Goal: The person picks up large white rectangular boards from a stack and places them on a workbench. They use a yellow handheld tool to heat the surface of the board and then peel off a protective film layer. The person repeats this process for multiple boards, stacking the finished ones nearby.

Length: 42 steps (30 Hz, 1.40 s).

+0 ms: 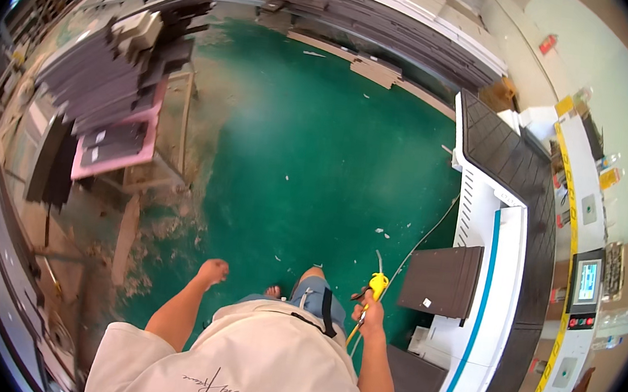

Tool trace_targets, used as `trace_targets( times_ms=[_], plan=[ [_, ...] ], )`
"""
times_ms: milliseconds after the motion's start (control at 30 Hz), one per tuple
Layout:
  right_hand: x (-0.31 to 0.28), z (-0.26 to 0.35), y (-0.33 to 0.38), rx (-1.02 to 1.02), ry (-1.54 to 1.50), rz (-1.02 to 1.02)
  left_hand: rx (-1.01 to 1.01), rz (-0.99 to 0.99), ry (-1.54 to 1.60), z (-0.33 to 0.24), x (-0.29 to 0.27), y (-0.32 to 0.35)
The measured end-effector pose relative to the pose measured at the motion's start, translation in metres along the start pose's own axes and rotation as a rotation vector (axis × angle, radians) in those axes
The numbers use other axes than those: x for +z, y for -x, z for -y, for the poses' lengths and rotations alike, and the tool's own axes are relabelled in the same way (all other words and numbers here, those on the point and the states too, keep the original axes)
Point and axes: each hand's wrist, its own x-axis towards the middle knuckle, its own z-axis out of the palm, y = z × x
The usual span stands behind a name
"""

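One yellow hand tool [379, 282] sits in the right hand [370, 321] at five o'clock, fingers wrapped around it. Watching remotely, I see the left hand [212, 271] between seven and eight, fingers curled; I cannot tell whether they hold anything. A brown panel [438, 280] is near the tool, at its three o'clock.
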Motion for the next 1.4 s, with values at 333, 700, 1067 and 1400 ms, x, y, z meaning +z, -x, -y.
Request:
trace_targets(
  times_ms=[333,700,1067,1400],
  plan=[
    [0.022,0.132,-0.285,0.024,-0.184,-0.55,0.173,0.084,-0.657,-0.195,0.029,-0.192],
    [0.343,0.383,-0.569,0.204,0.603,0.163,0.025,0.043,-0.258,-0.241,0.061,-0.342],
    [0.577,0.548,-0.762,0.088,0.544,0.264,-0.061,-0.006,0.198,-0.677,-0.026,-0.7],
    [0.664,0.816,-0.933,-0.741,0.015,-0.341,0.139,-0.101,0.271,-0.938,-0.083,-0.868]
  ],
)
